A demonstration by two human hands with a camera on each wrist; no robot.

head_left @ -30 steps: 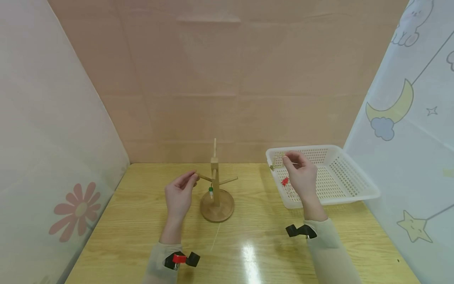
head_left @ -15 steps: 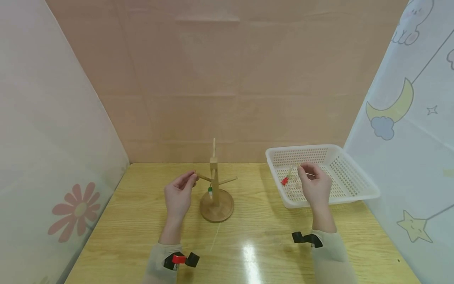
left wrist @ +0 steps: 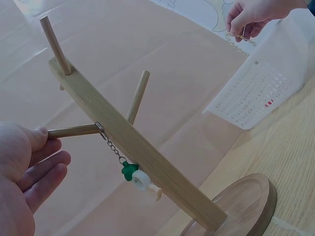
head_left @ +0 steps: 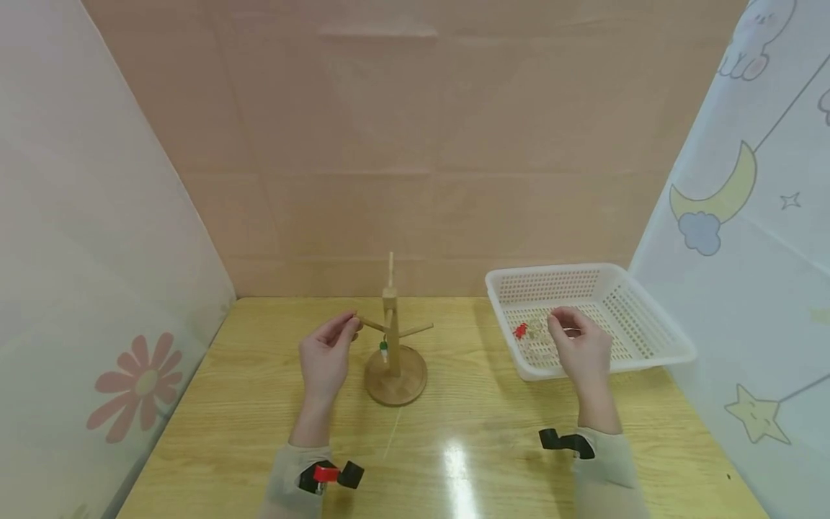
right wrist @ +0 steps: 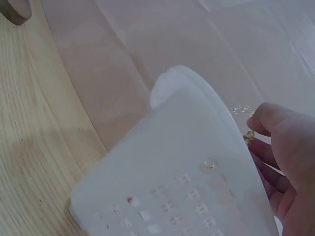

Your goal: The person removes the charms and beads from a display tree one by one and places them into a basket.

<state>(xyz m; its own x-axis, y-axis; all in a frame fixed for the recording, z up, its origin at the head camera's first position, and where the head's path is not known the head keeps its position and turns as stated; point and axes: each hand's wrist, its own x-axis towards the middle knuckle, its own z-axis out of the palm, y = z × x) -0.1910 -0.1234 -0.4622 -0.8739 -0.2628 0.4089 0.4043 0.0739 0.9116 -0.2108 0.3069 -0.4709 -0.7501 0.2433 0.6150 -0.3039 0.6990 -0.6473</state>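
My left hand (head_left: 324, 360) pinches the tip of a peg (left wrist: 74, 131) on a wooden stand (head_left: 395, 346) with a round base. From the inner end of that peg hangs a keychain (left wrist: 140, 181) with a green and white charm. Over the left part of a white plastic basket (head_left: 668, 360), my right hand (head_left: 581, 349) pinches a thin gold chain (right wrist: 241, 109) between thumb and fingers. Gold beads (right wrist: 249, 136) show at the fingertips in the right wrist view. The chain's lower part hangs inside the basket, where it is hard to make out.
A small red item (head_left: 521, 330) lies in the basket near its left wall, with pale, indistinct pieces beside it. The stand's other pegs (head_left: 417, 330) stick out to the right and upward. Behind the wooden table (head_left: 473, 411) rises a brown-pink backdrop (head_left: 415, 158).
My right hand has moved right and lower over the basket; the chain that hung by the left rim is now inside. My left hand stays on the peg.
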